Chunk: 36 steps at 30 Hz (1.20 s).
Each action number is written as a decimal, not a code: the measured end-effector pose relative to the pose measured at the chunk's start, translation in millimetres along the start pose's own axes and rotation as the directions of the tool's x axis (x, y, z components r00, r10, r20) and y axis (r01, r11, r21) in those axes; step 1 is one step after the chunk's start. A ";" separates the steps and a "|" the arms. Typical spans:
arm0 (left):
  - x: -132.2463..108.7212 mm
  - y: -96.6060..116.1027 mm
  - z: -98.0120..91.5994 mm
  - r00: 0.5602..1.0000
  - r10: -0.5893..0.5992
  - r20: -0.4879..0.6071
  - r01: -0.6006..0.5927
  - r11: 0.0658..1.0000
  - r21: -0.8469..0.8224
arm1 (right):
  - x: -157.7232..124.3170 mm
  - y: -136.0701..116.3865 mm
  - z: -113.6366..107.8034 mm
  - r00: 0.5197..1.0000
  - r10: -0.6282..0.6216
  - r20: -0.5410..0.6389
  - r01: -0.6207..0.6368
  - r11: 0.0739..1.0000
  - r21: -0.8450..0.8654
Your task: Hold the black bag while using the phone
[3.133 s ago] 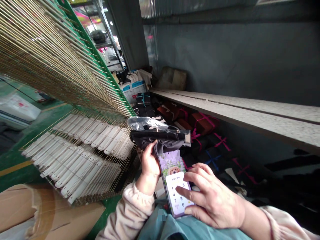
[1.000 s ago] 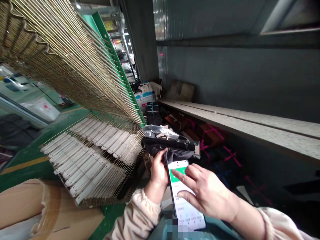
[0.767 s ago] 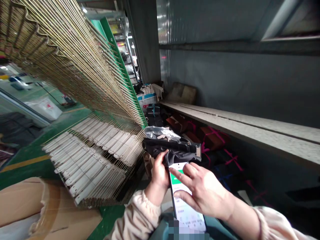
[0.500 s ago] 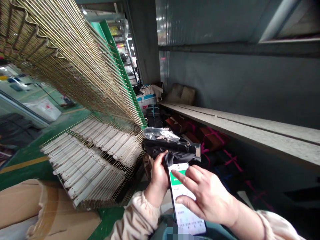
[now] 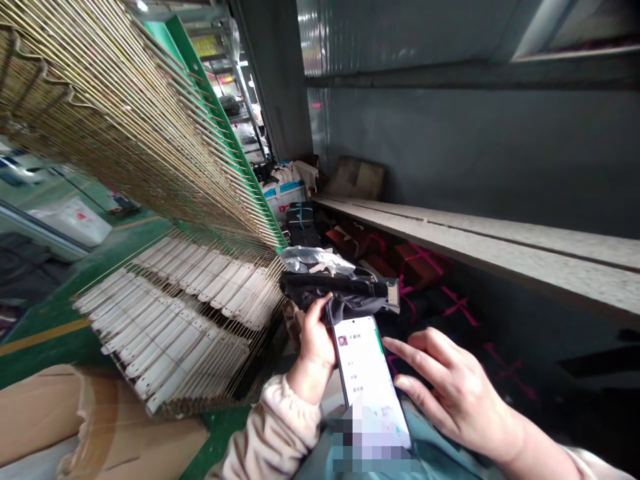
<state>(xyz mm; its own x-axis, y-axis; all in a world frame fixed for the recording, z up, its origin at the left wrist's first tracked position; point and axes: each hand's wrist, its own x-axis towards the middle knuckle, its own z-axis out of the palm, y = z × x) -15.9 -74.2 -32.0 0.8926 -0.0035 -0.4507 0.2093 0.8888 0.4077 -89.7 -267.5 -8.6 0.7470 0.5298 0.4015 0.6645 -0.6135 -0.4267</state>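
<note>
- Currently, a slim smartphone with a lit white screen (image 5: pixel 369 377) is supported low in the centre of the frame, tilted with its top edge away from the person and its lower end near the lap.
- The left hand (image 5: pixel 316 347) is closed around the phone's left edge; the same hand also pins a bundle of dark folded fabric (image 5: pixel 340 299) against the phone's top end.
- A crumpled clear plastic bag (image 5: pixel 313 259) is seen lying on top of the fabric bundle, just above centre.
- The right hand (image 5: pixel 457 393) is held just right of the screen with fingers loosely spread and nothing held; the index fingertip is off the glass, near the right edge.
- For a clean tap, it is judged that the phone should be kept steady by the left grip and the screen touched with one fingertip only, the other fingers being kept lifted.
- The fabric should be kept clear of the screen's upper rows, since it overlaps the top edge.
- A rack of thin brass-coloured metal rods (image 5: pixel 125 127) with white flat tabs (image 5: pixel 175 307) fills the left of the frame; the left elbow should be kept away from it.
- Ribbon-tied dark and reddish gift boxes (image 5: pixel 420 263) lie under a long speckled grey shelf (image 5: pixel 500 243) at right, well apart from both hands.
</note>
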 end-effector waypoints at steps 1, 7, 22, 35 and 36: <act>0.3 -1.2 0.2 0.999 -0.045 0.015 0.045 0.999 -0.024 | 2.3 -0.7 1.4 1.000 -0.009 0.005 0.009 1.000 -0.006; -1.8 -2.6 1.7 0.999 -0.037 0.034 0.039 0.997 -0.069 | 14.9 -4.5 7.7 0.997 -0.037 0.061 0.037 0.999 -0.007; 2.7 5.2 -8.3 0.997 0.052 0.058 -0.048 0.996 -0.075 | -16.1 -5.6 22.1 0.801 0.505 0.321 -0.538 0.372 0.757; 1.9 6.5 -7.3 0.995 0.063 0.080 -0.060 0.997 -0.047 | 2.5 -41.6 33.3 0.799 0.310 0.515 -0.547 0.021 0.837; 1.6 7.2 -6.8 0.996 0.064 0.067 -0.061 0.997 -0.045 | 4.0 -43.5 34.5 0.800 0.328 0.503 -0.548 0.059 0.834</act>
<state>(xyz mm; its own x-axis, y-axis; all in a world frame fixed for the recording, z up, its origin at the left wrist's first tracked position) -15.6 -64.7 -35.2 0.9291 0.0227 -0.3692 0.1362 0.9070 0.3985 -114.9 -218.5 -16.5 0.8256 0.5171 -0.2260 -0.3535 0.1616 -0.9214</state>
